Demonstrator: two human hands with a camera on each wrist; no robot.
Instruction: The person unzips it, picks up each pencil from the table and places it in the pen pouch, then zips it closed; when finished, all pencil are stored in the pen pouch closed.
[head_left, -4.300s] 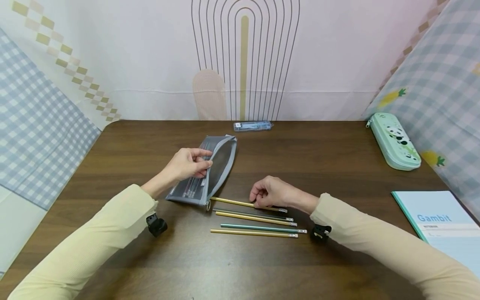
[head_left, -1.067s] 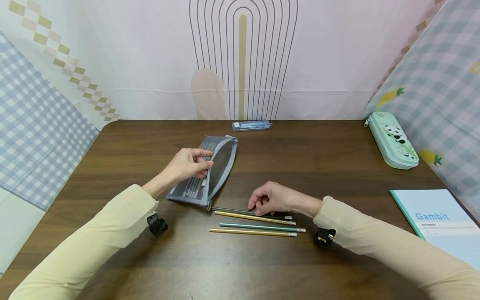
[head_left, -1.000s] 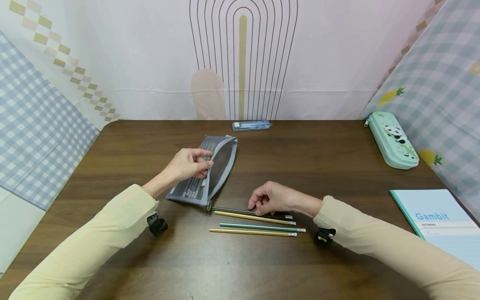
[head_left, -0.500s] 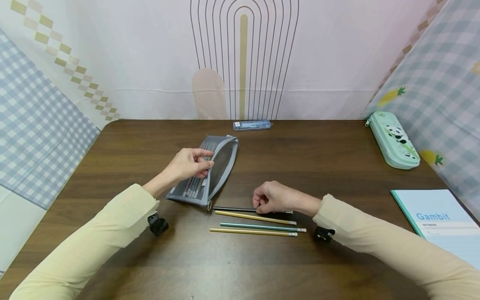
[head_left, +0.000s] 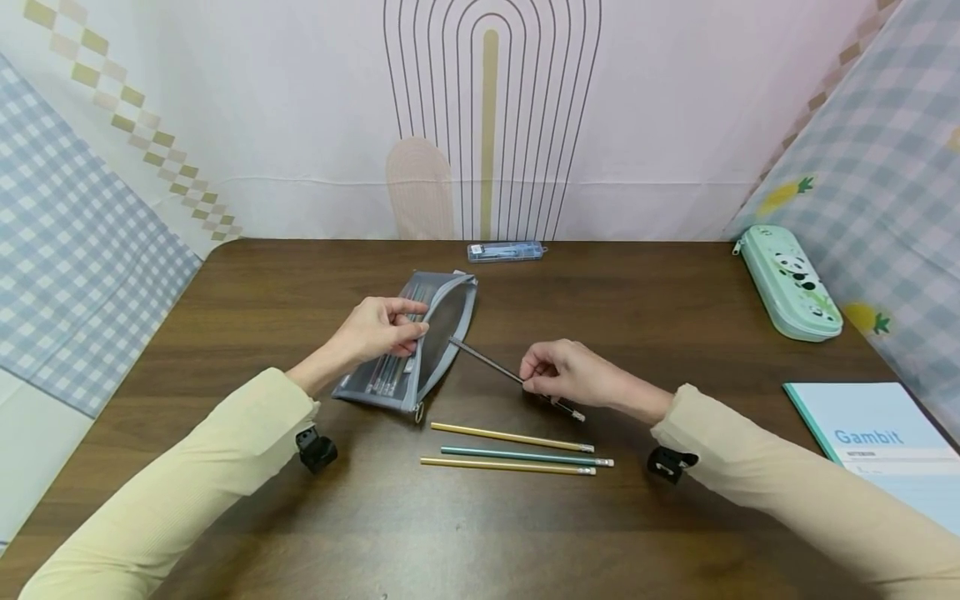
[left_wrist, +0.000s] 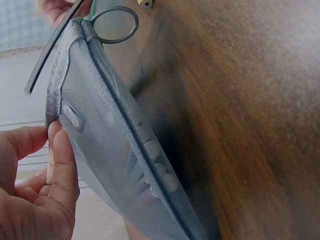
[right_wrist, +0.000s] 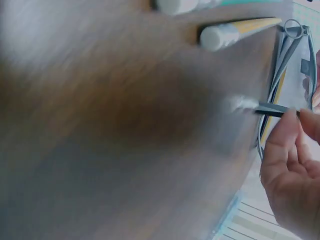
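My left hand [head_left: 382, 327] pinches the near edge of a grey mesh zip pouch [left_wrist: 95, 135], so its mouth gapes toward the right. Several pencils show through the mesh. A dark pencil [head_left: 486, 360] with a white eraser is pinched between thumb and fingers of my right hand [head_left: 566, 372]. It slants, with its far tip overlapping the pouch's mouth in the head view and the eraser end pointing down to the right. On the table in front lie a gold pencil [head_left: 502, 434], a green pencil [head_left: 517, 454] and another gold pencil [head_left: 498, 465], side by side.
At the table's back edge lies a small clear blue case [head_left: 506, 252]. A mint panda pencil case [head_left: 787, 283] and a notebook [head_left: 873, 425] are on the right. Patterned cloth hangs behind and at both sides of the wooden table [head_left: 637, 292].
My right hand has lifted the dark pencil from the row and swung its tip up to the pouch. A gold pencil seen earliest has left the row. My left hand stays put.
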